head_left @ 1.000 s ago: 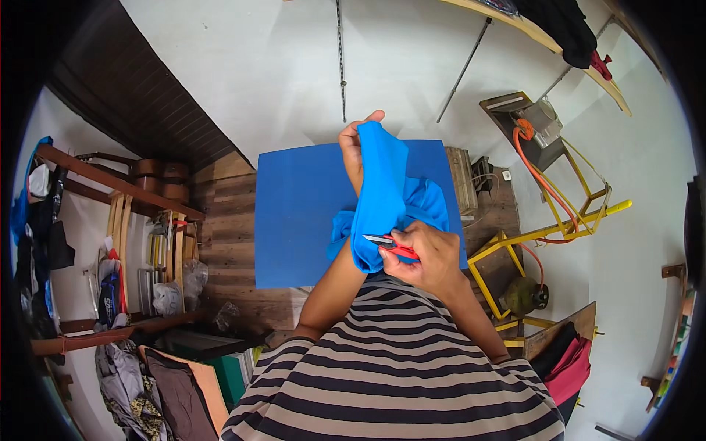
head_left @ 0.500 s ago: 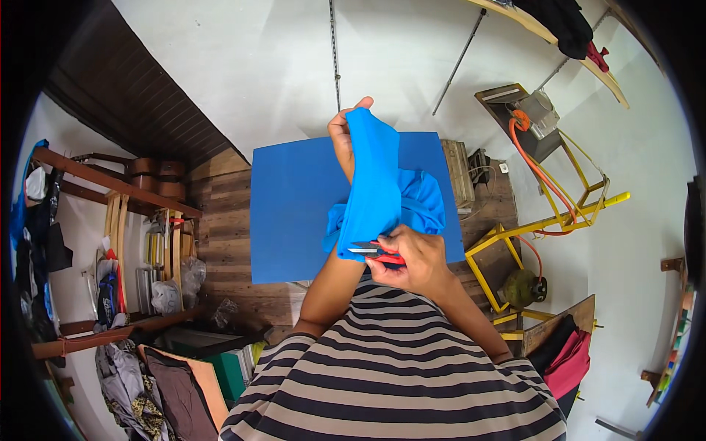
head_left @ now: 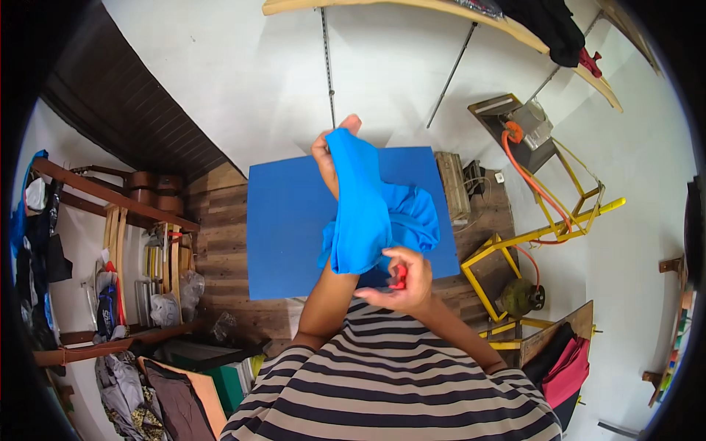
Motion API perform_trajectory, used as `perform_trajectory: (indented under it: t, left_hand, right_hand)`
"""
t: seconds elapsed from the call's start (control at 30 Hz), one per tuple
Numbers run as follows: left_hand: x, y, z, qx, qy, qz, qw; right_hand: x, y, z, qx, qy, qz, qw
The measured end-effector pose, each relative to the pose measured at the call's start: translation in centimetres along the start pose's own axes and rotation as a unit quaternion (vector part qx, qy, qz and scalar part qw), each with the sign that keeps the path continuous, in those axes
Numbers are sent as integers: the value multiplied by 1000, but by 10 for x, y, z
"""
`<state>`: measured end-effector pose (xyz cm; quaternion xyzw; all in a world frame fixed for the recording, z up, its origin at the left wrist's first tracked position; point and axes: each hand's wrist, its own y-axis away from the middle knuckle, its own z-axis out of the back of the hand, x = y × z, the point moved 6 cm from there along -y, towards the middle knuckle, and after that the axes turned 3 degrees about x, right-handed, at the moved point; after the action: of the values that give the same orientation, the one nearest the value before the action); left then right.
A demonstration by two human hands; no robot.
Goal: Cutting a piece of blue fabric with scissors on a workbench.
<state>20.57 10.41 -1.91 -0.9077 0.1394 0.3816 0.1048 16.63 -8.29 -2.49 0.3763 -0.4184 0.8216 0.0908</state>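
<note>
A bright blue piece of fabric [head_left: 358,209], like a garment part, hangs stretched over my left forearm. My left hand [head_left: 323,153] grips its far end, with the fingertips and thumb showing past the cloth. Close to the fabric's near edge is my right hand [head_left: 413,281], its thumb and index finger spread apart. Red-handled thread snips [head_left: 400,277] are tucked in that palm, and their blades are hidden. More of the same blue fabric lies bunched to the right, over the blue tabletop [head_left: 283,220].
Shelves with clothes and bags [head_left: 165,309] line the left side. On the right stands a yellow metal frame [head_left: 544,228] with an orange hose and a gas cylinder [head_left: 521,297]. A wooden shelf edge [head_left: 412,13] juts out above the far wall.
The snips have swung back into my right palm, and their blades no longer show against the cloth. My right thumb and index finger have spread. The fabric and left hand sit slightly lower and further left.
</note>
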Motion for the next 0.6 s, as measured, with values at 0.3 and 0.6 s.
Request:
perform_trajectory:
  t: [0.3,0.6]
  left_hand:
    - [17,0,-9,64,-18,-137,988]
    - [-46,-31,-8,174,-231,-147,946]
  right_hand:
    - [-24,-22,3,-57,51,-56,995]
    - [-76,-56,80,-154,-219,-273,924]
